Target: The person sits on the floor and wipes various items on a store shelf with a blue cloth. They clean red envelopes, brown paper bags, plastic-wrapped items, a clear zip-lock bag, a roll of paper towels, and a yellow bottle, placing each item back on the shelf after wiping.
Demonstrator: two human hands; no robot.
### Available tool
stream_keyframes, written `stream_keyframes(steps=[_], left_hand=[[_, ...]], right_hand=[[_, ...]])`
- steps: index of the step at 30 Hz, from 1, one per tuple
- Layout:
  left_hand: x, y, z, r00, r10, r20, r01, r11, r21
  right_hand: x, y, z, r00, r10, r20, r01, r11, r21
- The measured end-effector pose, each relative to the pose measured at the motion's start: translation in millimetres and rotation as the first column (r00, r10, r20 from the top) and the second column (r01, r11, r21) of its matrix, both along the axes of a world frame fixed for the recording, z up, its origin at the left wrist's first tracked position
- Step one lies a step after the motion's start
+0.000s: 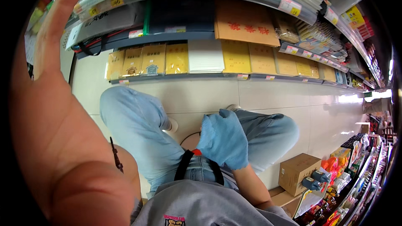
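Observation:
My left hand (pixel 62 125) is raised very close to the camera and fills the left side of the picture. Its palm is bare, the fingers stretch upward apart, and some fingertips run out of view. A dark braided cord (pixel 116 157) shows by that wrist. In front of my lap, a light blue cleaning cloth (pixel 223 139) drapes over my right hand and hides nearly all of it. The cloth hangs between my bent knees, above the tiled floor.
Before me is a shelf unit with yellow and tan notebooks (pixel 237 57) on the bottom shelf. Above them lie brown paper file envelopes (pixel 246 22) and dark folders (pixel 182 15). A cardboard box (pixel 298 172) stands at the lower right with blue bottles (pixel 311 183), beside shelves of packaged goods.

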State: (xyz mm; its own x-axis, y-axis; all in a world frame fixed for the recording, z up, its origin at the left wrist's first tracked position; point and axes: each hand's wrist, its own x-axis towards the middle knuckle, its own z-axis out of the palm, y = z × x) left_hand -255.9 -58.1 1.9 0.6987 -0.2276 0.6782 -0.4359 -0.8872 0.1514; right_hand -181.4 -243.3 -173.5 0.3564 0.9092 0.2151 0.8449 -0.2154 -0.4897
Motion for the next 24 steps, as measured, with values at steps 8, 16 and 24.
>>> stream_keyframes(steps=[8,16,24], left_hand=[[-60.6,-7.6,25.7,0.973,0.212,0.093,-0.211,0.977,-0.025],[-77.4,-74.0,66.6,0.99,-0.115,-0.085,0.122,0.989,0.079],[-25.1,-97.3,39.3,0.807,-0.195,0.557,0.226,0.974,0.013]], right_hand=[[12.2,-22.3,1.2,0.972,-0.047,-0.231,0.05,0.999,0.008],[7.1,-30.8,43.1,0.994,-0.047,-0.101,0.067,0.977,0.202],[7.8,-65.7,66.8,0.976,-0.218,-0.03,0.219,0.948,0.23]])
